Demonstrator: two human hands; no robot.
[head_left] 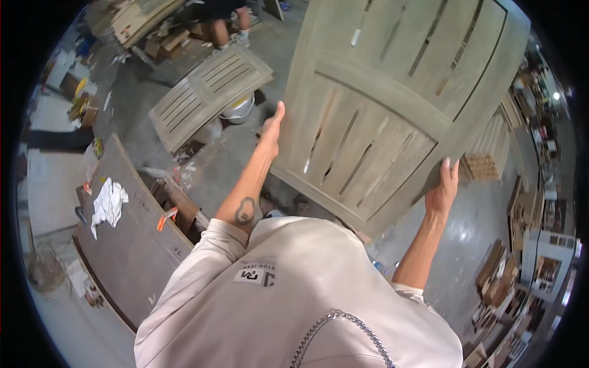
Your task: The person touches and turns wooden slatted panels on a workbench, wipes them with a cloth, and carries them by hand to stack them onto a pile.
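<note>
A large greyish-brown wooden door panel (380, 126), with plank-like slats and narrow gaps, fills the upper middle and right. It is tilted away from my body. On its left edge lies my left hand (272, 130), thumb pointing up and the other fingers mostly hidden behind the panel. My right hand (442, 189) grips the opposite edge lower down, its fingertips showing and the rest of the grip partly concealed. Both arms are spread, with the panel held between them. Its lower edge comes close to my shirt.
A smaller slatted panel (211, 92) rests over a white bucket (239, 109) at left. Nearer stands a brown worktable (138, 230) with a white cloth (110, 202) and an orange clamp (167, 219). Stacked wood strips (480, 165) lie at right; another person's legs (221, 30) show at the back.
</note>
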